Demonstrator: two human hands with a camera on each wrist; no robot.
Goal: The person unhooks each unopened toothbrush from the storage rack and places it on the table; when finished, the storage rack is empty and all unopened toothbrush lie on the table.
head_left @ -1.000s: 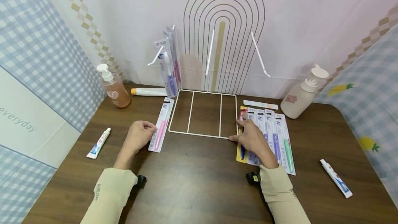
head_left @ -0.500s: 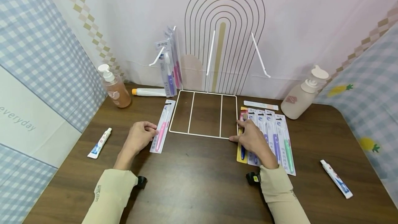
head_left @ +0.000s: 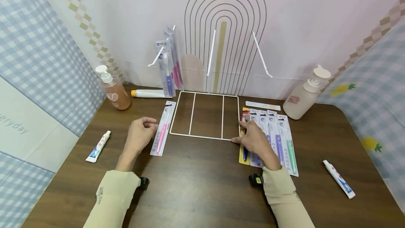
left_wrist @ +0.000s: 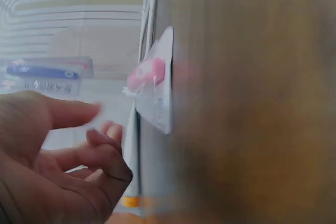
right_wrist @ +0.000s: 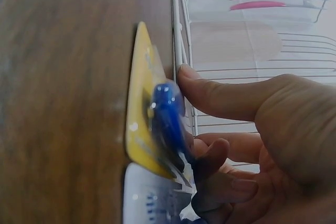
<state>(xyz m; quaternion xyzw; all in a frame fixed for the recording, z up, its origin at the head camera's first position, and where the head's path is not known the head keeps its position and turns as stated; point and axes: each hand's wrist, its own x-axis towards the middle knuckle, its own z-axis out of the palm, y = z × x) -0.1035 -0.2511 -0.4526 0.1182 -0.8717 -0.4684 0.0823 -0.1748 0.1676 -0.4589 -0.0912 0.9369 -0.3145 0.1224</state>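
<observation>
A packaged pink toothbrush (head_left: 162,129) lies left of a white wire display rack (head_left: 223,115). My left hand (head_left: 139,134) hovers beside this pack, its fingers loosely bent and holding nothing; the left wrist view shows a gap to the pack (left_wrist: 167,87). At the rack's front right corner rests the thumb of my right hand (head_left: 257,141), while the index finger reaches the rack's right side. Under that hand lie a toothbrush on a yellow card (head_left: 243,158) and several other packs, including one with a green toothbrush (head_left: 291,150). Packaged toothbrushes (head_left: 167,73) hang on the rack's left hook.
Two other hooks, a middle hook (head_left: 211,52) and a right hook (head_left: 261,55), jut forward. Around stand an amber pump bottle (head_left: 118,97) and a white pump bottle (head_left: 297,99). Toothpaste tubes lie at left (head_left: 98,146), right (head_left: 339,178) and behind (head_left: 148,93).
My left hand has drawn back slightly from the pink toothbrush pack, which it overlapped earlier. The right hand stays at the rack's corner. The head view has shifted a little.
</observation>
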